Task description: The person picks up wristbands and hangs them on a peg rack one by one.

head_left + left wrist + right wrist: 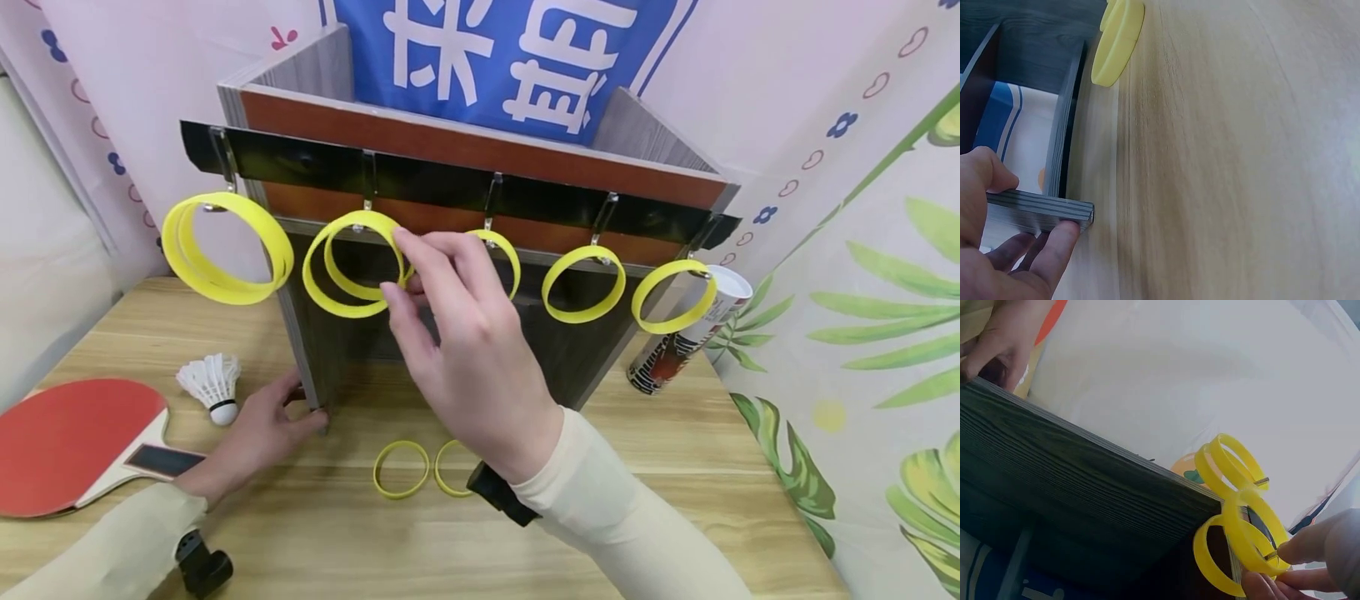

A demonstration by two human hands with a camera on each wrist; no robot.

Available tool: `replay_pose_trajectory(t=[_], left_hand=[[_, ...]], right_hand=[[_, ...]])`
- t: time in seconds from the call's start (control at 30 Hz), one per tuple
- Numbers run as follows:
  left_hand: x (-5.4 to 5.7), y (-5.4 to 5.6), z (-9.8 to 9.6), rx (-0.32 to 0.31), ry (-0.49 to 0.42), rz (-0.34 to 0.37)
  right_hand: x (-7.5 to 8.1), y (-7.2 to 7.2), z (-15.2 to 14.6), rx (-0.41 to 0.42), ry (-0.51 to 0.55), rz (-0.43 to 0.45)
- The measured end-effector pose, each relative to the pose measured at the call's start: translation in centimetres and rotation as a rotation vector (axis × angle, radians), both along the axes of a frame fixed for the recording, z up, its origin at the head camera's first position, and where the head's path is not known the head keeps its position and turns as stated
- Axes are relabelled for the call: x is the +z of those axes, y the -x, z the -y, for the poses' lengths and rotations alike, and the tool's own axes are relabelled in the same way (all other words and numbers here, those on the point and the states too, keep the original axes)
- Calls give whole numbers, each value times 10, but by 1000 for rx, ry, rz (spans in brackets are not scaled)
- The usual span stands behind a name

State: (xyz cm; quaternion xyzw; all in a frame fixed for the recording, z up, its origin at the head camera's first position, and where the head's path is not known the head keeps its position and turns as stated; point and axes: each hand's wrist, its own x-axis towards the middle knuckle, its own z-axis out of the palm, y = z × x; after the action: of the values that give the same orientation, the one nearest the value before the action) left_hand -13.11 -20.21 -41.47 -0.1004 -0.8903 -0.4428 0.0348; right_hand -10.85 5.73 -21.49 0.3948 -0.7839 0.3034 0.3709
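Note:
My right hand (pixel 468 350) pinches a yellow ring (pixel 1233 531) between thumb and fingers at the second hook from the left. Another yellow ring (pixel 1211 575) overlaps it there. The black hook strip (pixel 435 177) runs across the front of a grey wooden shelf unit (pixel 305 333). Two yellow rings (pixel 282 250) hang together on the leftmost hook; the third hook's ring (pixel 513 258) is partly behind my right hand. At the unit's lower left, my left hand (pixel 258 429) grips the edge of its side panel (pixel 1054 209), thumb on one face and fingers on the other.
Single rings hang on the fourth (pixel 583 317) and fifth hooks (pixel 675 323). Two more rings (pixel 401 495) lie on the wooden table (pixel 337 550). A red table tennis paddle (pixel 75 442) and shuttlecock (pixel 212 387) lie at left. A white-topped tube (pixel 686 337) stands at right.

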Motion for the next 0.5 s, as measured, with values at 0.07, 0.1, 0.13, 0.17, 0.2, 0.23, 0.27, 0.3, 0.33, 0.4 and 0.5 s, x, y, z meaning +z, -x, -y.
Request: replay_pose_trajectory(t=[0.07, 0.1, 0.13, 0.17, 0.2, 0.23, 0.27, 0.3, 0.33, 0.4, 0.5], left_hand=[[0, 0, 0, -2, -2, 3], [-1, 0, 0, -1, -1, 5], [-1, 0, 0, 1, 0, 7], [-1, 0, 0, 1, -1, 9], [-1, 0, 0, 2, -1, 9], [-1, 0, 0, 3, 1, 8], [-1, 0, 0, 3, 2, 8], [-1, 0, 0, 3, 4, 8], [-1, 0, 0, 2, 3, 9], [0, 0, 0, 2, 4, 9], [0, 1, 0, 6, 11, 6]], right_hand=[[-3, -1, -3, 9, 7, 11], [-4, -2, -4, 10, 11, 14], [-5, -2, -5, 11, 14, 16], [-7, -2, -7, 12, 17, 17], [-9, -3, -8, 13, 19, 16], [-10, -3, -10, 16, 22, 14], [-12, -4, -11, 19, 24, 10], [-14, -4, -13, 26, 25, 6], [-16, -5, -14, 38, 24, 1], [-21, -5, -18, 67, 10, -10], [-32, -4, -24, 133, -37, -12]])
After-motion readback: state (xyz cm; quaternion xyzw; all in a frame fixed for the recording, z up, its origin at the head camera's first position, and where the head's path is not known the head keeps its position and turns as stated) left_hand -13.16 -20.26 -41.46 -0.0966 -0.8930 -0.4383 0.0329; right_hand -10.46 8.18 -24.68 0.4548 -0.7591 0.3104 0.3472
